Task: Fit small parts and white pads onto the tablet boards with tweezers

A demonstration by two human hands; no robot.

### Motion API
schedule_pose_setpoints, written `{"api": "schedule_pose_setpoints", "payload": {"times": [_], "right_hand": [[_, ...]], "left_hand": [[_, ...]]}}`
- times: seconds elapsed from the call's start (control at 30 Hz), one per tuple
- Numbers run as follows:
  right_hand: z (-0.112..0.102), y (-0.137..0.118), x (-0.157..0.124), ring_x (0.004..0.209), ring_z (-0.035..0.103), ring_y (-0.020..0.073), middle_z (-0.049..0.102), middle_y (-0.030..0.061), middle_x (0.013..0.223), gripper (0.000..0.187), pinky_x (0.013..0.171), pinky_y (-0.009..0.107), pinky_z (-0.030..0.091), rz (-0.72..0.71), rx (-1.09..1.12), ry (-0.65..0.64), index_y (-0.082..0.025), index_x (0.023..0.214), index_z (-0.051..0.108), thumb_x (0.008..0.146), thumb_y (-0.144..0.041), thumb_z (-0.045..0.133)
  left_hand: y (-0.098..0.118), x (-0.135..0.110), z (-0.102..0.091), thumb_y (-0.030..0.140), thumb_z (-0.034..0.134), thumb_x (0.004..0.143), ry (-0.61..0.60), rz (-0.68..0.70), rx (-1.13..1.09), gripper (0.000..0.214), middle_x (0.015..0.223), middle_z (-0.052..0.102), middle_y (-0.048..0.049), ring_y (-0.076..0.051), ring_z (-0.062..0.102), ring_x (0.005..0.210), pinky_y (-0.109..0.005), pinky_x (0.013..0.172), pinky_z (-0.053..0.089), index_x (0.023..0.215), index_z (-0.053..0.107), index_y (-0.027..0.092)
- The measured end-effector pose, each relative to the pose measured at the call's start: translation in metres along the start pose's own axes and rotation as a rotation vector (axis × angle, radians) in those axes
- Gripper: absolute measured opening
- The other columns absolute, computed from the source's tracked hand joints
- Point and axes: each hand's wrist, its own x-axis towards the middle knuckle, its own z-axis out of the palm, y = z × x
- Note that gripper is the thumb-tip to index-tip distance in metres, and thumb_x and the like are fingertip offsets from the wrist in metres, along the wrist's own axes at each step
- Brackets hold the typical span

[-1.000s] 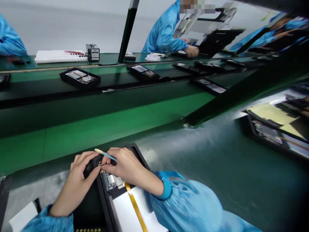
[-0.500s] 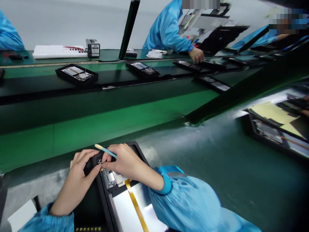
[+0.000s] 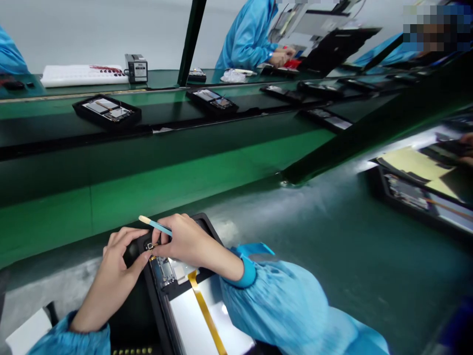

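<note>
An opened tablet-like device (image 3: 181, 273) with bare circuitry, white panels and a yellow ribbon cable (image 3: 205, 313) lies in a black tray (image 3: 212, 228) before me. My left hand (image 3: 118, 271) curls around the tray's far left corner, its thumb tip beside a small square camera-like module (image 3: 149, 245). Close against it, my right hand (image 3: 188, 241) keeps a thin blue stick with a cream tip (image 3: 155, 226) tucked in its fingers. Its thumb and forefinger also press together at the module; anything tiny between them is hidden.
Similar trayed devices (image 3: 107, 111) line the belt beyond a green ledge (image 3: 207, 167). A dark slanted post (image 3: 332, 148) crosses on the right, above another tray (image 3: 406, 197). Co-workers in blue sleeves (image 3: 244, 39) sit across. A white block (image 3: 29, 333) lies at lower left.
The view has shifted slightly, and both my hands stay at the same corner with nearly the same grip. The co-worker opposite has drawn a hand back from the belt.
</note>
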Motion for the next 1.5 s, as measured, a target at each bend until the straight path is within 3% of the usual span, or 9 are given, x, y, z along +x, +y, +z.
{"api": "schedule_pose_setpoints", "payload": {"times": [0.2,0.37,0.57,0.8,1.03,1.2,1.33,1.5], "right_hand": [[-0.005,0.002,0.007,0.048,0.05,0.0074,0.051,-0.009,0.049,0.011,0.044,0.02,0.03,-0.016,-0.003,-0.075,-0.019,0.062,0.066,0.058,-0.017,0.076],[-0.007,0.009,0.009,0.048,0.048,0.0058,0.051,-0.009,0.052,0.01,0.044,0.019,0.031,-0.079,0.155,-0.095,-0.018,0.069,0.065,0.063,-0.016,0.073],[-0.005,0.005,0.006,0.049,0.049,0.0069,0.05,-0.0096,0.051,0.015,0.044,0.02,0.029,-0.04,0.078,-0.035,-0.019,0.067,0.062,0.058,-0.014,0.072],[-0.004,0.001,0.006,0.05,0.049,0.0083,0.052,-0.0085,0.05,0.013,0.044,0.021,0.027,-0.002,0.007,-0.024,-0.02,0.063,0.061,0.057,-0.015,0.072],[-0.003,0.007,0.008,0.045,0.045,0.0057,0.051,-0.0096,0.048,0.012,0.044,0.019,0.03,-0.052,0.128,-0.016,-0.017,0.061,0.06,0.058,-0.012,0.07],[-0.001,0.007,0.005,0.049,0.049,0.0072,0.055,-0.0074,0.054,0.011,0.046,0.02,0.03,-0.154,0.02,0.038,-0.017,0.064,0.059,0.061,-0.014,0.069],[-0.004,0.006,0.004,0.051,0.047,0.0075,0.054,-0.0061,0.056,0.015,0.048,0.02,0.03,-0.272,-0.097,-0.026,-0.017,0.064,0.054,0.066,-0.011,0.067],[-0.006,0.005,0.005,0.051,0.045,0.0084,0.052,-0.0054,0.056,0.014,0.049,0.021,0.028,-0.303,-0.165,-0.057,-0.017,0.066,0.053,0.069,-0.012,0.066]], "left_hand": [[0.009,0.005,-0.003,0.037,0.055,0.074,-0.053,-0.023,0.013,0.021,0.1,0.061,-0.0008,-0.025,0.048,0.105,-0.044,0.093,0.034,0.091,0.064,0.03],[0.013,0.005,0.0,0.036,0.055,0.069,0.0,-0.088,0.023,0.024,0.098,0.061,-0.0018,-0.026,0.049,0.104,-0.046,0.093,0.034,0.09,0.063,0.028],[0.013,0.006,-0.001,0.037,0.056,0.069,0.006,-0.068,0.028,0.022,0.095,0.062,-0.0015,-0.026,0.051,0.101,-0.047,0.091,0.036,0.087,0.063,0.027],[0.017,0.007,-0.004,0.038,0.057,0.065,0.008,-0.073,0.027,0.027,0.078,0.053,-0.0007,-0.019,0.049,0.074,-0.035,0.071,0.04,0.087,0.066,0.025],[0.021,0.007,-0.003,0.038,0.058,0.063,0.06,-0.064,0.064,0.028,0.064,0.044,0.0027,-0.015,0.045,0.06,-0.029,0.057,0.039,0.085,0.068,0.023],[0.02,0.008,-0.002,0.036,0.056,0.065,0.069,-0.038,0.104,0.024,0.061,0.042,0.0038,-0.015,0.043,0.058,-0.029,0.056,0.037,0.083,0.067,0.024],[0.019,0.007,-0.001,0.036,0.053,0.066,0.043,-0.056,0.122,0.023,0.062,0.04,0.0035,-0.016,0.042,0.06,-0.031,0.058,0.034,0.081,0.065,0.024],[0.02,0.007,-0.002,0.039,0.051,0.067,0.035,-0.068,0.138,0.024,0.065,0.044,0.0023,-0.017,0.043,0.063,-0.033,0.062,0.035,0.08,0.064,0.024]]}}
